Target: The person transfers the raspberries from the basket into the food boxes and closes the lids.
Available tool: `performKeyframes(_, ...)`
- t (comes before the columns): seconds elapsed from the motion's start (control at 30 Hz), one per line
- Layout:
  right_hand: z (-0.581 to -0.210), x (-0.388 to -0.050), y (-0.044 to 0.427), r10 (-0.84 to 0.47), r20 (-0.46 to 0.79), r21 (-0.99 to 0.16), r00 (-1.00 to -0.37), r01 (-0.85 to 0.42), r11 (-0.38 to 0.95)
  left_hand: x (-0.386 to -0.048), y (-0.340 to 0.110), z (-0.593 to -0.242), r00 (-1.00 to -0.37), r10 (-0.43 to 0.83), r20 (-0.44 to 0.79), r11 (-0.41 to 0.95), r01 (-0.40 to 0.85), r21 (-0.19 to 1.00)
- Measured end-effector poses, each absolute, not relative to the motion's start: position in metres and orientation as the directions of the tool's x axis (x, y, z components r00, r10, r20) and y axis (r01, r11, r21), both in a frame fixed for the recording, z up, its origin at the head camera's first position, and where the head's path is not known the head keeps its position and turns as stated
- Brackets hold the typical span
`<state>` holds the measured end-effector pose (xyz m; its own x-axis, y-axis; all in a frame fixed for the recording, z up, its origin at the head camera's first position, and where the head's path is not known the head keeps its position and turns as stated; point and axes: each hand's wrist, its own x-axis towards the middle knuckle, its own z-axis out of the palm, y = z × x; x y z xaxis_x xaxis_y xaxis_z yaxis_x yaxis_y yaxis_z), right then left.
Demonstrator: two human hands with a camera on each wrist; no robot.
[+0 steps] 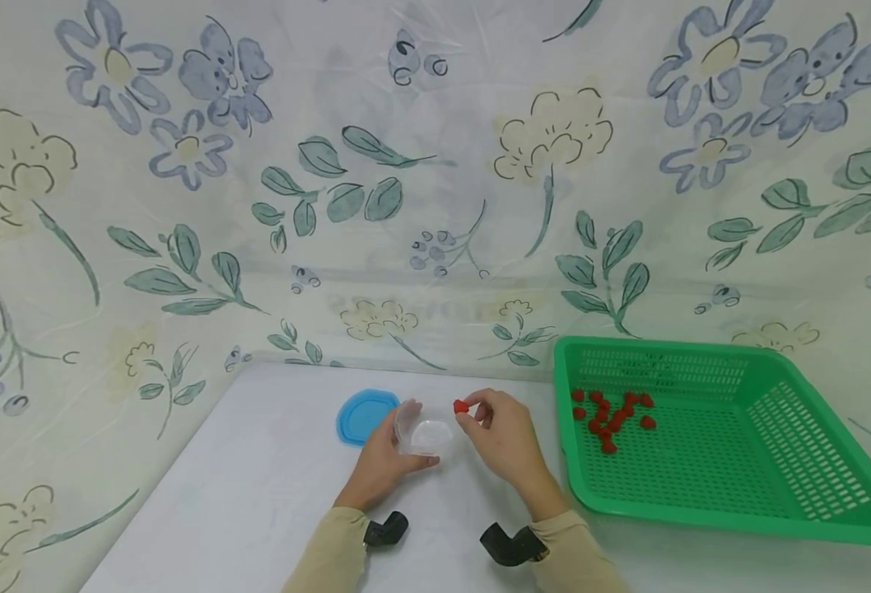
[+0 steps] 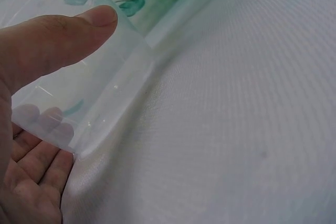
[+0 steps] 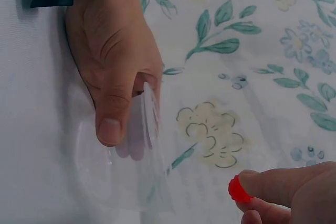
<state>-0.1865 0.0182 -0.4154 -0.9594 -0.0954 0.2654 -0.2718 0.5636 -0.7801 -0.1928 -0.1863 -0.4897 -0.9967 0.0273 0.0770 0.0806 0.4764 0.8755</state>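
My left hand (image 1: 385, 457) grips a clear plastic cup (image 1: 430, 436), its thumb on the near side and its fingers round the far side. In the left wrist view the cup (image 2: 110, 82) stands against the white tabletop, the fingers showing through its wall. Between thumb and fingertips my right hand (image 1: 505, 436) pinches a small red piece, perhaps a toy strawberry (image 1: 461, 407), just right of the cup's rim. The right wrist view shows this red piece (image 3: 240, 189) with a bumpy edge, apart from the cup. No red piece can be made out inside the cup.
A blue lid (image 1: 365, 417) lies on the white table (image 1: 258, 478) behind the left hand. At the right sits a green basket (image 1: 702, 519) with several red pieces (image 1: 616, 422) at its left side. Flowered cloth (image 1: 435, 206) hangs behind the table.
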Motion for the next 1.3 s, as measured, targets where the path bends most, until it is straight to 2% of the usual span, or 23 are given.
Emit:
performKeyframes(0.17,-0.424,-0.189,0.012,-0.101,0.251,-0.777,-0.963,-0.263,0.572,-0.192,-0.186,-0.49,-0.997,0.03,0.076,0.476,0.081,0.876)
performKeyframes(0.63,-0.438,-0.196,0.005,-0.113,0.34,-0.753,-0.934,-0.342,0.562,-0.194,-0.187,-0.487,-0.996,0.029,0.083,0.494,0.086,0.865)
performKeyframes(1.3,-0.455,-0.199,-0.002,-0.103,0.306,-0.744,-0.946,-0.305,0.594,-0.194,-0.181,-0.489,-0.994,0.029,0.109,0.482,0.11,0.869)
